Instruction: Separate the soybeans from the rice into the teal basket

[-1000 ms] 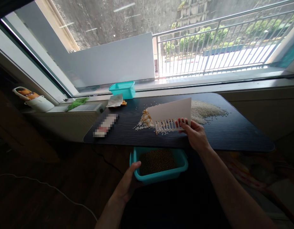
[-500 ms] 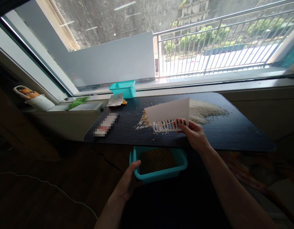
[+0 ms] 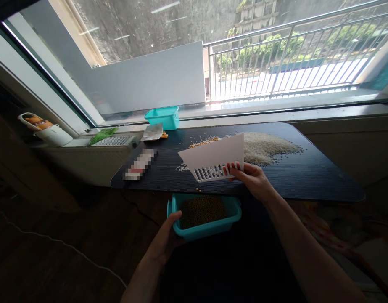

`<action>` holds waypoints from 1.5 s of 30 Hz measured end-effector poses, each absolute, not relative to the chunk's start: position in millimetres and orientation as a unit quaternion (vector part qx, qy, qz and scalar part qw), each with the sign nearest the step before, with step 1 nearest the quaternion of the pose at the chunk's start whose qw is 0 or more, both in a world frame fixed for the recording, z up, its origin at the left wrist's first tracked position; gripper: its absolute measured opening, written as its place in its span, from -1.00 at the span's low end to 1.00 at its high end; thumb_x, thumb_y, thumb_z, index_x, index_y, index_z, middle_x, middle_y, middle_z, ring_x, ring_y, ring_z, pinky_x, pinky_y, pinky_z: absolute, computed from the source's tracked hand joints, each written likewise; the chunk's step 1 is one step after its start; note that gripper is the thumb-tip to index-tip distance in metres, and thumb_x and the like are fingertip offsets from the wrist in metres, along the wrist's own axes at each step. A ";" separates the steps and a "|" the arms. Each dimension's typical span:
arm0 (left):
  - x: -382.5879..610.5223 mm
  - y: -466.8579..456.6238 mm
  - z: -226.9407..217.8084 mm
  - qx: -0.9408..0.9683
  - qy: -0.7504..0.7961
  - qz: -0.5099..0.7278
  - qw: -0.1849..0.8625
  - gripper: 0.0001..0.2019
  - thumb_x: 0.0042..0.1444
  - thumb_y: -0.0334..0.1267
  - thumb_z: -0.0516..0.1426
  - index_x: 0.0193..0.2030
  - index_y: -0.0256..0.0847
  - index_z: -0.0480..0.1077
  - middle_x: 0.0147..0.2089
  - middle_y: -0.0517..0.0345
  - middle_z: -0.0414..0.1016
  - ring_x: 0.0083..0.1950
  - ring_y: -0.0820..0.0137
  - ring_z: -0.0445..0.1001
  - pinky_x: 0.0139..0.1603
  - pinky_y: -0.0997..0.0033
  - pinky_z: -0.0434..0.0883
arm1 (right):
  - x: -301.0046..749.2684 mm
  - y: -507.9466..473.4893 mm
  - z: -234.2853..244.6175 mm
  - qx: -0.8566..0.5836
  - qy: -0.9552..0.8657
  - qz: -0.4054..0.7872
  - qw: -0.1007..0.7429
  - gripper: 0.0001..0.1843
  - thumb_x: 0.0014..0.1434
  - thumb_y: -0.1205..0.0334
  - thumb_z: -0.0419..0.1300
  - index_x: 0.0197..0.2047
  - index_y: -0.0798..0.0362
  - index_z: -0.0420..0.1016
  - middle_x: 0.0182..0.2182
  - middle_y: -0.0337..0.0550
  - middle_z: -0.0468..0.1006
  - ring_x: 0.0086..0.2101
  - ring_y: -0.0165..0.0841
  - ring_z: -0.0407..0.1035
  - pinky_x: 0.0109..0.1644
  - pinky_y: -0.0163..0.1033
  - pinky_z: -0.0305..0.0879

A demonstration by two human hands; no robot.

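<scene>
My left hand (image 3: 166,235) grips the left side of a teal plastic tub (image 3: 206,230), held just below the table's front edge. Yellow-brown beans (image 3: 204,210) cover the inside of the tub. A flat white slotted scraper (image 3: 214,153) is pinched at its right end by my right hand (image 3: 252,179), tilted over the table with its slots low. Behind it lie scattered yellow beans (image 3: 208,141), partly hidden, and white grains (image 3: 183,167) show at its left. A wide pile of white rice-like grains (image 3: 266,147) spreads to the right. Two beans (image 3: 198,190) lie near the front edge.
On the dark table (image 3: 320,181), a blurred-out flat object (image 3: 140,165) lies left. A second teal tub (image 3: 162,118) stands at the back beside a paper packet (image 3: 152,132). A radiator (image 3: 113,142) with a green cloth (image 3: 102,135) and a white container (image 3: 53,135) are further left.
The white scraper has come left and toward the front edge in my right hand, tilting more. My left hand has shifted the tub slightly left. Two beans now lie by the edge.
</scene>
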State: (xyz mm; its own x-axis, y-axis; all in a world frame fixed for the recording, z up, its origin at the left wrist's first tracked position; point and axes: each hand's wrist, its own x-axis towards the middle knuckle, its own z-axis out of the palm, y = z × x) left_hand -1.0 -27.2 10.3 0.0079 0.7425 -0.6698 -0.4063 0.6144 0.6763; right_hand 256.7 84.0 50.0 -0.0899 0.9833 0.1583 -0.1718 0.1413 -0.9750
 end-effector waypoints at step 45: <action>16.1 -29.6 4.7 0.167 0.548 0.393 0.719 -0.39 0.14 -0.08 0.18 0.30 -0.29 0.24 0.22 -0.15 0.44 0.21 0.05 0.42 0.00 0.16 0.51 | 284.9 100.8 38.4 -0.445 -0.373 0.408 0.704 -0.65 -0.25 -0.05 0.52 -0.44 -0.02 0.63 -0.42 -0.26 0.65 -0.32 -0.29 0.58 -0.38 -0.29 0.55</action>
State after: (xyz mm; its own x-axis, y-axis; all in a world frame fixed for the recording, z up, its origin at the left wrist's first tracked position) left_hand 16.1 -29.6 4.7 0.0894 0.7487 -0.6569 -0.3821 0.6348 0.6716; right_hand 284.9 100.8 38.4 0.3879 0.9074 0.1620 -0.2429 0.2701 -0.9317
